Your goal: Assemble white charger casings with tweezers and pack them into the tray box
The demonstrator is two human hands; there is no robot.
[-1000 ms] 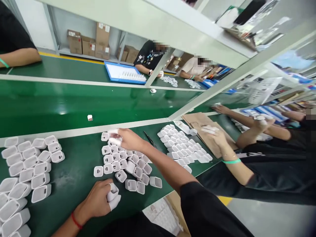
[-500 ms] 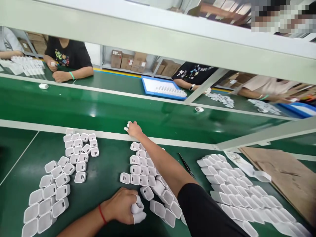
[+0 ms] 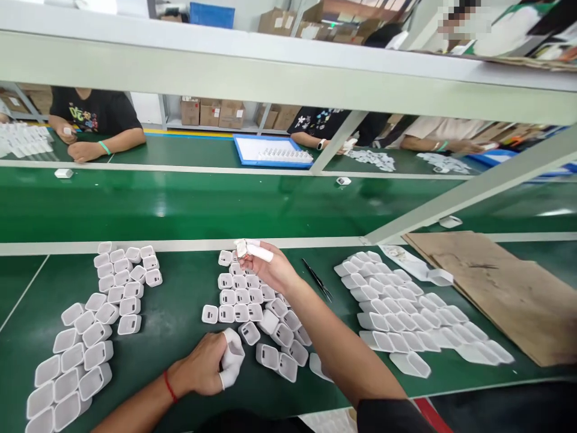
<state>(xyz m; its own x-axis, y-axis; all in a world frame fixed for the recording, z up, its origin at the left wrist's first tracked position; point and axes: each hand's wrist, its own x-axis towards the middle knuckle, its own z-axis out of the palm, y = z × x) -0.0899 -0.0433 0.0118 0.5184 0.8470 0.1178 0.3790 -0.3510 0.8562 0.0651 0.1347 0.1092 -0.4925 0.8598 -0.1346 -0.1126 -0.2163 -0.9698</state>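
My right hand [image 3: 265, 264], with white covers on its fingertips, pinches a small white block [image 3: 242, 248] above the far end of the middle group of white plastic casings [image 3: 241, 296]. My left hand [image 3: 214, 364] is closed just above the green table, near the front of that group. White covers hide its thumb and index fingertips, and whatever they hold, if anything, cannot be made out. The casings are open-topped, and many show a small dark slot. To the left stands another group of similar casings [image 3: 85, 355].
Right of my right arm lie black tweezers [image 3: 317, 280] and rows of white casings [image 3: 396, 313]. Brown cardboard [image 3: 487, 288] is at the far right. Beyond the table edge runs a green belt [image 3: 198, 204] with a few white pieces; co-workers sit across it.
My right hand has come back from over the green belt to above the middle casings, now with a small white block in its fingers. My left hand stays low and closed. The view has shifted.
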